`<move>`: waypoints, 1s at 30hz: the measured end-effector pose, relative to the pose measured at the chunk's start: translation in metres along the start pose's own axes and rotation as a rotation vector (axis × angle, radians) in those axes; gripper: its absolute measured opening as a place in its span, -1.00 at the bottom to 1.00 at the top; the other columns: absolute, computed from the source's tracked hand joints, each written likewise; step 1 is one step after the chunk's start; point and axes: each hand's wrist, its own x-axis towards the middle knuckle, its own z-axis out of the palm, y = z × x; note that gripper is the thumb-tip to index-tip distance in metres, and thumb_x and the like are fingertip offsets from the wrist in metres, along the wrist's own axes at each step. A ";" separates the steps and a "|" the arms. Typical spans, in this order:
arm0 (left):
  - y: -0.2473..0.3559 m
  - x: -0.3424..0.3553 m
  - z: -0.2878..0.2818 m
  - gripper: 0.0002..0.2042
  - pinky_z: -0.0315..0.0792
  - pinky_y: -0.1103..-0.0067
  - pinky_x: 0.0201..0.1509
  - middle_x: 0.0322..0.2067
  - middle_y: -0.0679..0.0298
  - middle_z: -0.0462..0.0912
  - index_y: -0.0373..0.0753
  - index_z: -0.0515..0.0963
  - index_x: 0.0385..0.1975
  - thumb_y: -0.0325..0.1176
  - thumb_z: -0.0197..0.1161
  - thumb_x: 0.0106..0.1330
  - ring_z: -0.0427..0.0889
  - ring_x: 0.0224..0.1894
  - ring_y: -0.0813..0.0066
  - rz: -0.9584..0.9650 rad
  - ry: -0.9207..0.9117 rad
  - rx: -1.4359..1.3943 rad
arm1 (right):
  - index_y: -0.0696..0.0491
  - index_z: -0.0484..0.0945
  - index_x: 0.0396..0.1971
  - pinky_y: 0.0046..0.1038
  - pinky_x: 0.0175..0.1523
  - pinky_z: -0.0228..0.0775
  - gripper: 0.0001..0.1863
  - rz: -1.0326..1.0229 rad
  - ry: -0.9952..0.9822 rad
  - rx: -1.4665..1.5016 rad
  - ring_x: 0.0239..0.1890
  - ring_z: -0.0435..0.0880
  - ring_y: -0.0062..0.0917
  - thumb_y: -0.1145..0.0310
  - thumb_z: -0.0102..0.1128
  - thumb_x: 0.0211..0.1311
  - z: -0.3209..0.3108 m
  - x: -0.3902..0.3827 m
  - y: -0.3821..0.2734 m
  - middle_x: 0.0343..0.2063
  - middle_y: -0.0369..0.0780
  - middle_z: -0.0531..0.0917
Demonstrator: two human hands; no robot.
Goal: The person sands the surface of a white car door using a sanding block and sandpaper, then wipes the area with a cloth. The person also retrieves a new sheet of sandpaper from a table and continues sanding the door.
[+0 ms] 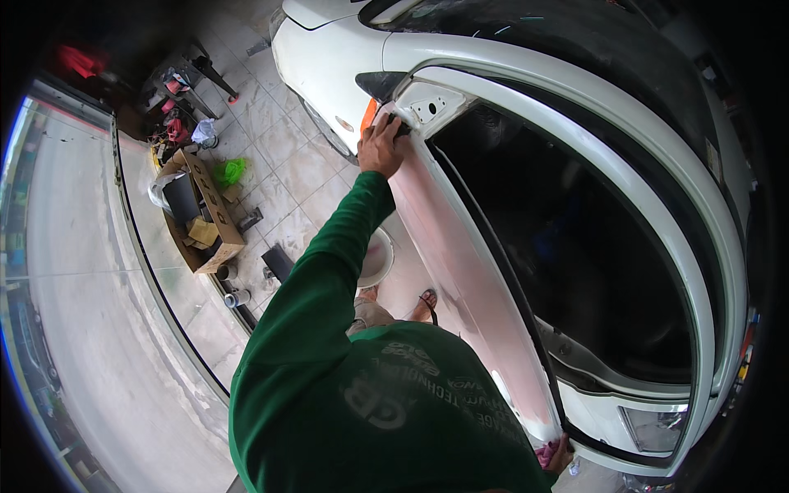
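A white car door [460, 271], with a dull pinkish coat along its outer panel, stands open beside me. At its front upper corner, near the mirror mount [427, 108], my left hand [380, 148] is closed with bent fingers over a small black block [400, 126]. The block rests against the panel; its exact kind is partly hidden by the fingers. Down at the door's rear end, my right hand [562, 457] holds a pink cloth [546, 453] against the edge. Its fingers are only partly visible.
The white car body [337, 62] stands beyond the door. A bucket [376, 259] sits on the tiled floor by my feet. To the left are a cardboard box [215, 205] of scraps, a green plastic bag [230, 172], a can [237, 298] and a floor rail [144, 238].
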 end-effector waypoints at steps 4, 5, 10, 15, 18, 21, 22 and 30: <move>-0.051 0.042 -0.009 -0.53 0.62 0.31 0.01 0.06 0.09 0.71 -0.25 0.59 0.24 -0.16 0.35 0.41 0.72 -0.05 0.21 -0.340 -0.394 -0.732 | 0.17 0.58 -0.44 -0.42 -0.45 0.45 -0.52 0.088 0.056 0.121 -0.59 0.51 -0.53 0.02 0.49 0.29 -0.019 -0.002 0.016 -0.48 -0.27 0.58; -0.046 0.033 -0.019 -0.54 0.67 0.32 -0.09 -0.01 0.07 0.72 -0.32 0.57 0.22 -0.12 0.28 0.49 0.76 -0.19 0.33 -0.516 -0.427 -1.125 | 0.17 0.57 -0.46 -0.44 -0.47 0.44 -0.55 0.126 0.064 0.143 -0.59 0.51 -0.54 0.07 0.49 0.29 -0.010 -0.013 0.021 -0.51 -0.26 0.58; -0.039 -0.013 -0.066 -0.34 0.67 0.22 0.02 0.09 -0.03 0.66 -0.31 0.39 0.36 0.17 -0.02 0.56 0.72 -0.01 0.09 -0.653 -0.594 -1.817 | 0.14 0.51 -0.56 -0.45 -0.59 0.32 -0.65 0.337 -0.247 0.201 -0.69 0.46 -0.55 0.29 0.47 0.27 -0.041 -0.044 0.026 -0.67 -0.21 0.52; -0.043 -0.043 -0.101 -0.25 0.66 0.22 0.07 0.20 -0.03 0.59 -0.32 0.35 0.39 0.27 -0.03 0.52 0.70 0.06 0.08 -0.545 -0.586 -1.829 | 0.12 0.47 -0.58 -0.49 -0.78 0.17 -0.64 0.139 -0.720 0.449 -0.86 0.31 -0.57 0.24 0.33 0.32 0.051 -0.125 -0.213 -0.75 -0.24 0.44; -0.033 -0.065 -0.102 -0.20 0.67 0.25 0.05 0.22 -0.03 0.58 -0.30 0.34 0.40 0.34 -0.04 0.49 0.70 0.05 0.08 -0.621 -0.705 -1.806 | 0.17 0.56 -0.34 -0.55 -0.76 0.18 -0.77 -0.164 -0.783 0.464 -0.87 0.28 -0.65 0.30 0.27 0.40 0.118 -0.152 -0.302 -0.73 -0.28 0.44; -0.016 -0.103 -0.116 -0.06 0.70 0.27 -0.01 0.35 -0.11 0.43 -0.29 0.16 0.50 0.41 0.07 0.37 0.72 0.01 0.05 -0.548 -0.876 -1.794 | 0.14 0.61 0.03 -0.47 0.05 0.60 -0.72 -0.479 -0.853 0.273 -0.12 0.75 -0.53 0.39 0.33 0.39 0.206 -0.139 -0.340 -0.18 -0.19 0.76; -0.001 -0.116 -0.130 0.06 0.70 0.27 -0.02 0.38 -0.16 0.37 -0.32 0.04 0.55 0.44 0.15 0.30 0.72 0.00 0.02 -0.535 -0.928 -1.773 | 0.11 0.58 0.15 -0.48 0.30 0.43 -0.60 -0.667 -0.896 0.256 0.14 0.65 -0.53 0.37 0.37 0.36 0.242 -0.150 -0.359 0.07 -0.21 0.71; -0.043 -0.230 -0.154 -0.12 0.69 0.32 -0.02 0.04 -0.06 0.65 -0.24 0.22 0.49 -0.03 0.47 0.21 0.76 -0.12 0.11 -0.859 -0.759 -1.899 | 0.15 0.28 0.47 -0.27 0.47 0.29 -0.08 -1.239 -0.955 0.110 0.47 0.40 -0.17 0.18 0.55 0.18 0.348 -0.210 -0.450 0.44 0.03 0.38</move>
